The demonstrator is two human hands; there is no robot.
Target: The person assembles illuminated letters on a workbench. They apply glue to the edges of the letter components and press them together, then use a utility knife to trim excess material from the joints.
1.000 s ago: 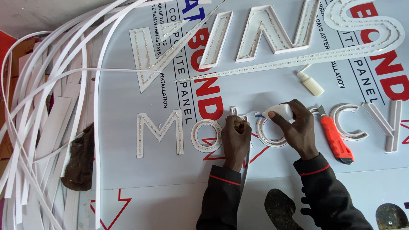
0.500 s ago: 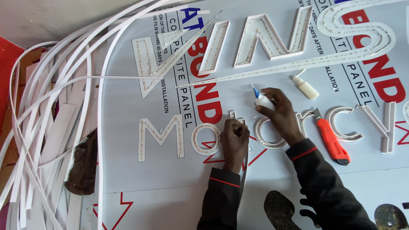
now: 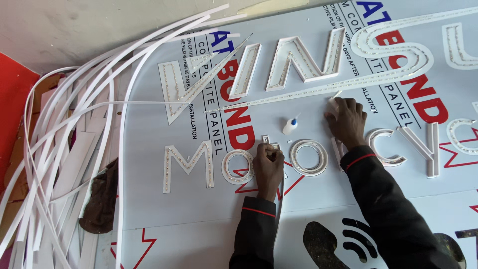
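My left hand pinches a small white letter piece standing between two round channel letters on the printed white panel. My right hand reaches further up, its fingers curled over a small cream bottle beside a long white strip. A white glue bottle with a blue tip lies loose on the panel between the hands. A white M-shaped letter sits at the left of the row.
Large white channel letters with dotted light strips lie across the panel's top. More letters continue right of my right arm. A heap of long white strips and a dark cloth lie left, beside a red surface.
My right hand has set the blue-tipped glue bottle down on the panel and moved up and right onto the cream bottle. My left hand has stayed on the small letter piece.
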